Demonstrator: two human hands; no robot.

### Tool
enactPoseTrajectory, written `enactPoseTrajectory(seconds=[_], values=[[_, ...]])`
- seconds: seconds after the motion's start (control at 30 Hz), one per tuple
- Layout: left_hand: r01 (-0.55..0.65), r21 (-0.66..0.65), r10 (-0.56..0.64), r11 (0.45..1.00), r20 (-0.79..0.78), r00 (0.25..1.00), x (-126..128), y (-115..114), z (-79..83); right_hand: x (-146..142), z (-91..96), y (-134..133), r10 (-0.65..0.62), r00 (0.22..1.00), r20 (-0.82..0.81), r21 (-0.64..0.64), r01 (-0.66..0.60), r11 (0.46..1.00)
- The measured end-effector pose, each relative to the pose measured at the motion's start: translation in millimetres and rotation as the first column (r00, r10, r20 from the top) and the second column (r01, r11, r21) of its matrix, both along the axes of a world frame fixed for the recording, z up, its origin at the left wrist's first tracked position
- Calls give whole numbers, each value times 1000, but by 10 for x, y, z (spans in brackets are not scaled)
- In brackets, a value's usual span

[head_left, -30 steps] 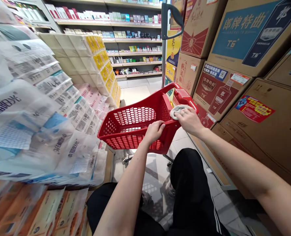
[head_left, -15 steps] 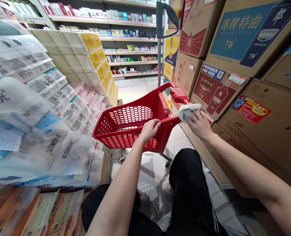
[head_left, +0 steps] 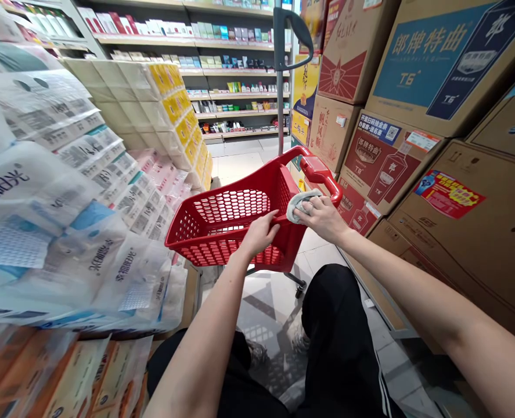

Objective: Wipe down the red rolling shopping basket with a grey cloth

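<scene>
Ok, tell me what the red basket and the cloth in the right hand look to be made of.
The red basket looks like moulded plastic: uniform smooth red, with regular perforated walls. The cloth under the right hand seems soft fabric, matte grey-white, since it bunches and folds; the fibre cannot be told.

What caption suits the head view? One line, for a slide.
Left hand grips the near rim of the red basket while the right hand presses a pale cloth on it.

A shop, stocked shelves, stacked cartons, tissue packs
</scene>
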State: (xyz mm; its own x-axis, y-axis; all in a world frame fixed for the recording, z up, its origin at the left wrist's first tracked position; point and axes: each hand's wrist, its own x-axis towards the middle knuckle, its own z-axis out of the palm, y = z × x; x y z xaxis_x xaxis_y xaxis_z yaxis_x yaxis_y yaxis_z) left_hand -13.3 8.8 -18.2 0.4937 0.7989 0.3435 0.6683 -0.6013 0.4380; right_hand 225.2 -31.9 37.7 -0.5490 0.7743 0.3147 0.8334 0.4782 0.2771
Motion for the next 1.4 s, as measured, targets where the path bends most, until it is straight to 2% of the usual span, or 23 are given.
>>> enactPoseTrajectory(seconds=[0.1, 0.2, 0.3, 0.4, 0.53, 0.63, 0.77, 0.93, 1.13, 1.4], values=[[-168, 17, 168, 986, -109, 980, -364, -25, -139, 137, 31, 56, -29, 1000, 9, 10, 29, 1000], [-217, 55, 224, 975, -192, 955, -559, -29, -254, 147, -6, 111, -51, 999, 5, 68, 50, 996], [-230, 69, 240, 971, -224, 945, -528, -15, -295, 9, -74, 173, -35, 999, -20, 109, 37, 993], [-225, 62, 234, 972, -239, 942, -423, -24, -294, -248, -171, 233, 14, 1000, -18, 127, -12, 992], [-214, 49, 219, 976, -230, 948, -353, -75, -296, -643, -328, 290, 73, 997, 31, 101, -75, 992], [-199, 49, 205, 979, -215, 955, -364, -98, -296, -777, -380, 298, 116, 992, 45, 79, -119, 990], [-173, 41, 178, 984, -212, 961, -407, -90, -290, -561, -274, 275, 140, 990, 36, 56, -141, 988], [-180, 53, 188, 982, -220, 957, -364, -96, -308, -156, -85, 275, 77, 996, 33, 16, -78, 997], [-225, 52, 230, 973, -258, 938, -182, -127, -296, -162, -120, 342, 38, 993, 112, 42, -43, 998], [-242, 45, 246, 969, -249, 937, -109, -109, -281, -135, -126, 423, 135, 976, 171, 49, -145, 988]])
